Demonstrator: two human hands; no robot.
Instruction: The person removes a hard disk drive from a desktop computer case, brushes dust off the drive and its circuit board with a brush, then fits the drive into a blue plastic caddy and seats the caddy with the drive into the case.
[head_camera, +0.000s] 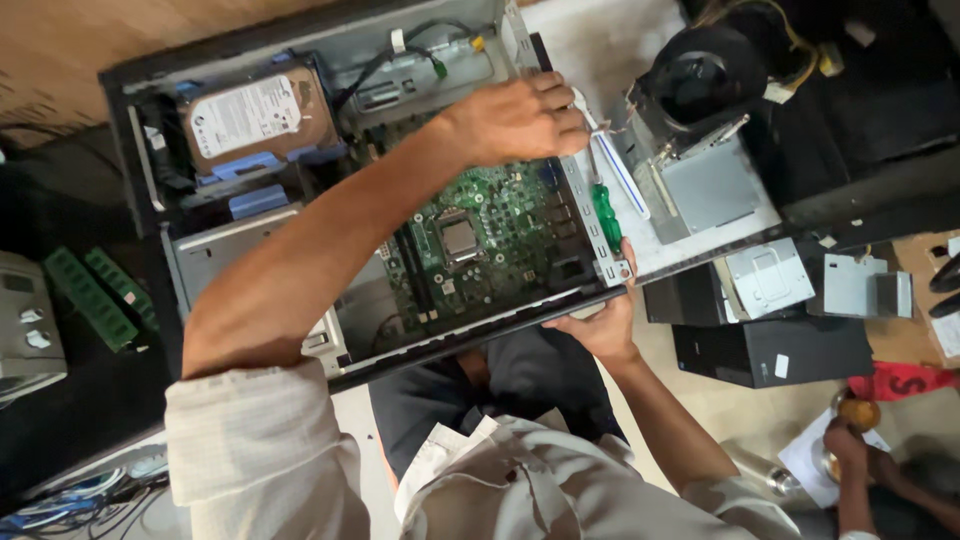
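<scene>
An open desktop computer case (470, 345) lies tilted in front of me, with its green motherboard (480, 235) and bare processor socket exposed. My left hand (520, 118) reaches across the case and grips its far metal edge. Under the near right corner, my right hand (603, 322) holds the case, fingers curled up over the rim. A green-handled screwdriver (605, 215) rests along the right edge, its handle just above my right fingers. I cannot tell if those fingers hold it. A hard drive (255, 115) sits in its blue bay at the top left of the case.
Green memory sticks (95, 295) lie on a black surface at left. A black fan cooler (700, 75) and a grey metal box (705, 185) stand at right, with metal brackets (770, 278) and a black box (775, 350) below. Another person's hand (850, 445) is at the bottom right.
</scene>
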